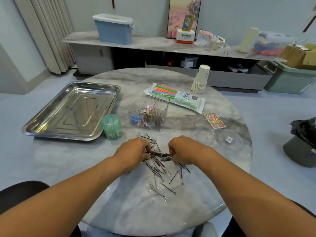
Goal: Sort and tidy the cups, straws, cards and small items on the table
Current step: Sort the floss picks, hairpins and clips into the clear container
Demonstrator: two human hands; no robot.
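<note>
A scatter of dark hairpins [158, 168] and silver paper clips [155, 191] lies on the round marble table [196, 194]. My left hand [135, 149] and my right hand [183, 149] both rest in the pile, each pinching an end of a bundle of hairpins [160, 154] held between them. Behind the pile stands a clear ribbed organizer [149, 113] with small items inside. A pack of coloured straws [174, 96], a stack of paper cups [201, 79] and a box of cards [215, 121] lie further back.
A steel tray [42, 124] sits at the left, with a green roll of bags [112, 126] beside it. Two clear lids [229, 140] lie at the right. A sideboard with boxes stands beyond the table, and a dark bin [301, 151] is on the floor at right.
</note>
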